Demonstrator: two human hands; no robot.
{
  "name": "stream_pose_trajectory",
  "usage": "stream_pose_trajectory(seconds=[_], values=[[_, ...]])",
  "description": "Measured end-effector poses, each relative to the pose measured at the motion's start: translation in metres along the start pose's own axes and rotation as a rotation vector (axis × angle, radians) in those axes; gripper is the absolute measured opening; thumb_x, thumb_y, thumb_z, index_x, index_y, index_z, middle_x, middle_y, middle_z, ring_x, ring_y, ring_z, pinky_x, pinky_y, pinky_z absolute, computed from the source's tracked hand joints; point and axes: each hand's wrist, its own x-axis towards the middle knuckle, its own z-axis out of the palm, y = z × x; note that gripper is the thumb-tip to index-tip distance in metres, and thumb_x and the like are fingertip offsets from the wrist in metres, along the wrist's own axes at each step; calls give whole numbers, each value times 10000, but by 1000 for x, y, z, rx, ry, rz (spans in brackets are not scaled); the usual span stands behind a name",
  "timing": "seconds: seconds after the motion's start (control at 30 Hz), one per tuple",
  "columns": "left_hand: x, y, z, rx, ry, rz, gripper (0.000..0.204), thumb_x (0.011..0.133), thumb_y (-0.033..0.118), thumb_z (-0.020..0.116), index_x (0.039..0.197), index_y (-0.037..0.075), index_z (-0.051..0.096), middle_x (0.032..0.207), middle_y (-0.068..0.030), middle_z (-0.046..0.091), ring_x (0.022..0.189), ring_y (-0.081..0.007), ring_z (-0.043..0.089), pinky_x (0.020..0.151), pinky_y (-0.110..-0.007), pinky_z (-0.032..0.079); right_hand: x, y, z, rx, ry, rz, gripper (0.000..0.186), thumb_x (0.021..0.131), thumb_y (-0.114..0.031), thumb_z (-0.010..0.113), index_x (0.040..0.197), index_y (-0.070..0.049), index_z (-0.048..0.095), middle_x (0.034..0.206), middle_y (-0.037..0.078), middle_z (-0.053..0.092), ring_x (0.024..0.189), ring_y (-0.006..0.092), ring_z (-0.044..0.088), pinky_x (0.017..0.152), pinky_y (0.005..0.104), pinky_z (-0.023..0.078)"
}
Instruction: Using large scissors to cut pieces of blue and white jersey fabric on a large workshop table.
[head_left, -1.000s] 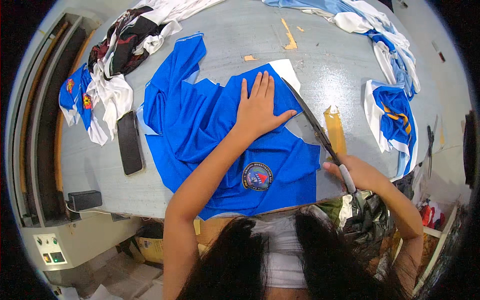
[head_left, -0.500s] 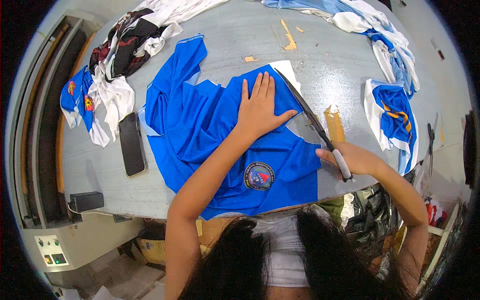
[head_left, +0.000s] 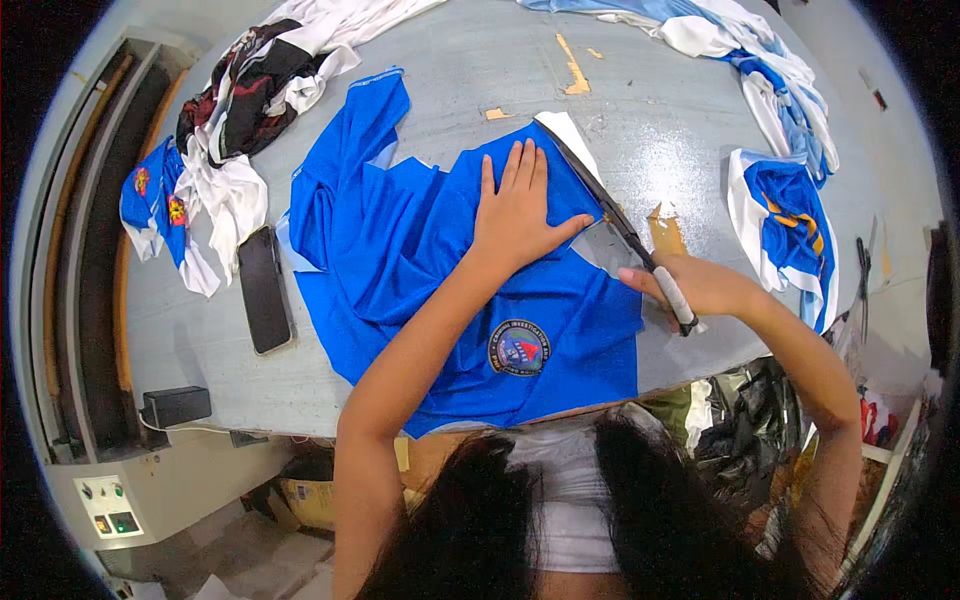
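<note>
A piece of blue fabric with a round emblem lies rumpled on the grey table. My left hand presses flat on it, fingers stretched out and thumb apart. In my right hand is a pair of large scissors, the fingers wrapped round its pale, wrapped handle. The blades run along the fabric's upper right edge, and their tips reach the far corner. A white strip of cloth shows just beyond the blades. How far the blades are parted is hard to make out.
A black phone lies left of the fabric, and a small black box with a cable sits at the table's near left. Piles of printed cloth line the left side. Blue-and-white pieces lie at right, with another scissors beyond.
My right hand and the scissors' handle have moved slightly away from me, and the blades lie nearer the fabric's edge. My left hand stays flat in place.
</note>
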Motion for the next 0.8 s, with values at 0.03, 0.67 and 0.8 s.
stream_pose_trajectory(seconds=[0.03, 0.67, 0.8], values=[[0, 0, -1, 9, -24, -15, 996, 726, 706, 474, 1325, -74, 315, 1405, -211, 294, 1347, -288, 209, 1079, -514, 82, 2, 5, 1, -12, 53, -23, 639, 908, -539, 366, 553, -29, 515, 464, 74, 531, 437, 170, 568, 436, 299, 434], [-3, -3, 1, 31, -34, -10, 996, 732, 704, 468, 1328, -78, 307, 1408, -206, 292, 1349, -284, 206, 1082, -507, 69, 24, -4, -8, 64, 62, -52, 641, 902, -521, 385, 494, -43, 513, 441, 87, 523, 426, 178, 576, 419, 308, 439], [8, 5, -13, 12, -47, -2, 957, 759, 684, 453, 1336, -63, 301, 1414, -208, 279, 1350, -287, 200, 1081, -510, 68, -28, 17, -8, 168, 16, -54, 591, 898, -497, 417, 563, -24, 531, 455, 75, 527, 411, 165, 556, 406, 303, 424]])
